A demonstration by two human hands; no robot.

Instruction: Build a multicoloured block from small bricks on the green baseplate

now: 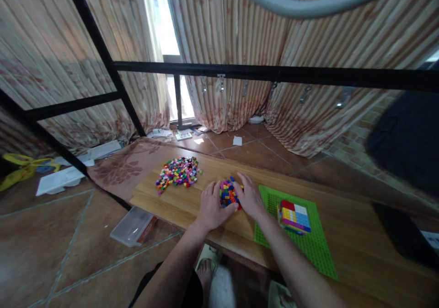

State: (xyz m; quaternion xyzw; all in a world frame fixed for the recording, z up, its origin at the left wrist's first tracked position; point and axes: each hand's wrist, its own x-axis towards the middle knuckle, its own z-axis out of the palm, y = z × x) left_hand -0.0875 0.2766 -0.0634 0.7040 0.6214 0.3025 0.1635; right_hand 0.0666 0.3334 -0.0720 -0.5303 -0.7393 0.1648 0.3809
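My left hand (pixel 211 203) and my right hand (pixel 249 197) lie on the wooden tabletop (pixel 178 202), cupped around a small heap of coloured bricks (pixel 229 193) between them. Fingers of both hands curve inward against the heap, touching it from each side. A larger pile of loose coloured bricks (pixel 178 172) lies to the left, apart from the hands. Right of my right hand a green baseplate (pixel 308 244) carries a squat block built of stacked coloured bricks (pixel 294 215).
A patterned brown cloth (pixel 120 166) covers the table's left end. A clear plastic box (pixel 132 225) lies on the tiled floor below. A black metal frame (pixel 240 72) crosses in front of curtains. A dark object (pixel 394 225) sits at the table's right.
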